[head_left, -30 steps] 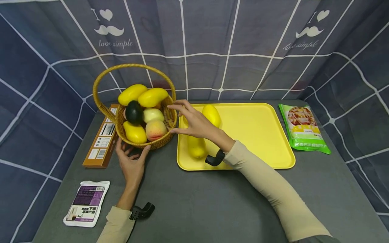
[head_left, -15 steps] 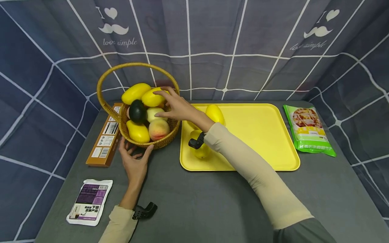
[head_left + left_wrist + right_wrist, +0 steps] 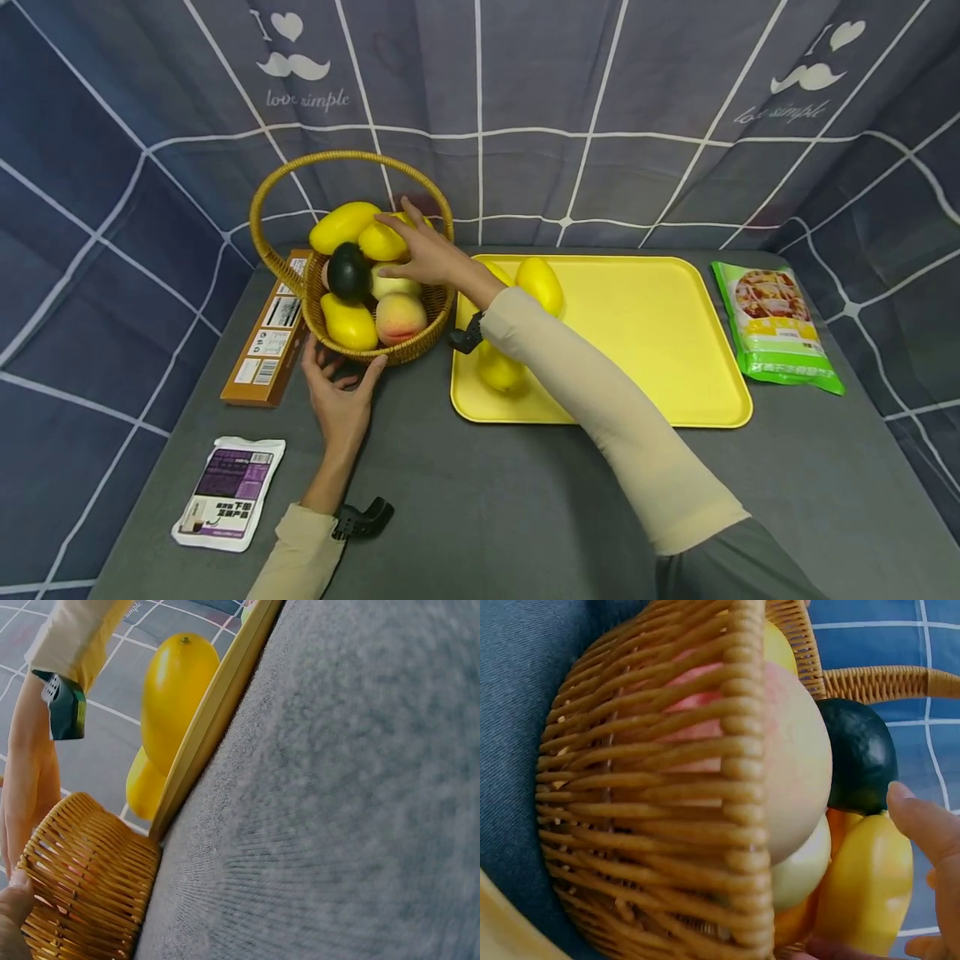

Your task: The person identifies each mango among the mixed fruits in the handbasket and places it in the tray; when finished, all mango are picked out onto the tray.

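Observation:
A wicker basket (image 3: 408, 354) with a tall handle holds several fruits: a dark avocado (image 3: 349, 272), a peach (image 3: 401, 318), a pale green round fruit (image 3: 392, 283) and yellow mangoes. My left hand (image 3: 341, 400) holds the basket's front side; in the left wrist view its thumb (image 3: 16, 896) rests on the rim. Above the fruit, my right hand (image 3: 429, 250) spreads its fingers over the rear-right mango (image 3: 381, 242), partly covering it. The right wrist view has the thumb (image 3: 922, 825) beside that mango (image 3: 866, 885); whether the fingertips touch it is unclear.
Right of the basket lies a yellow tray (image 3: 637, 333) bearing several yellow fruits (image 3: 540, 285), partly behind my right forearm. A green food bag (image 3: 776, 325) lies farther right. Left of the basket are a brown box (image 3: 262, 350) and a white-and-purple pouch (image 3: 228, 493).
My right hand has moved from the basket's right rim leftward, in over the mango and pale fruit. The left hand stays on the basket. The whole head view has shifted slightly.

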{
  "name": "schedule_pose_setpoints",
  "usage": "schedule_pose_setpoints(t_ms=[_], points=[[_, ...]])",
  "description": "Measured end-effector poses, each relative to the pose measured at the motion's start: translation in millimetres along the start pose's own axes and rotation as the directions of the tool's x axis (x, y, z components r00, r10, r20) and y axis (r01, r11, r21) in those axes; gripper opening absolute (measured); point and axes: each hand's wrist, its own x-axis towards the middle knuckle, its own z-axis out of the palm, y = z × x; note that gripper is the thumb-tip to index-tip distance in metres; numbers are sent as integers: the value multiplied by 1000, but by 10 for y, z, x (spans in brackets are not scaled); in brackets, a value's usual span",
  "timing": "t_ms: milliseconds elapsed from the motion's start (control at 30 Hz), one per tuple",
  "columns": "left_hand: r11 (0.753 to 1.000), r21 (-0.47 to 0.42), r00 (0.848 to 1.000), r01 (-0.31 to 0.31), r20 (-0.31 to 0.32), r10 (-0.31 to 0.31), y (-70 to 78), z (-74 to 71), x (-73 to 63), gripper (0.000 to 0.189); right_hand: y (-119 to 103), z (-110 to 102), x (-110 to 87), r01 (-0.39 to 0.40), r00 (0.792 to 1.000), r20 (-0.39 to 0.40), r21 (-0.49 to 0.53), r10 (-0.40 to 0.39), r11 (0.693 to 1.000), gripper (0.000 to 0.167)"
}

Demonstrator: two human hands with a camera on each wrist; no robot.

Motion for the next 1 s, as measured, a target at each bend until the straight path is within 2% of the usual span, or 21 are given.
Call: schedule_pose_setpoints(t_ms=[100,267,500,800,833,1000], points=[[1000,1,1000,8,8,-8,-67,11,-3,96,2,18,40,-16,1000,12,-14,16,1000,84],[1000,-2,1000,12,10,-12,-91,6,-6,96,10,56,79,-34,999,14,-55,35,998,81],[1000,5,1000,10,8,-10,-101,-24,19,94,3,111,52,6,998,-66,-68,-11,998,72],[1000,7,1000,7,9,-7,-96,-16,28,95,-18,93,-216,100,986,-127,-94,-112,991,64],[1000,5,1000,9,12,-9,-44,-19,19,95,-21,94,-250,110,984,-130,-102,-123,989,62],[1000,3,1000,3,11,-3,-52,-25,15,94,-32,74,-463,190,967,-150,-114,-206,975,56]])
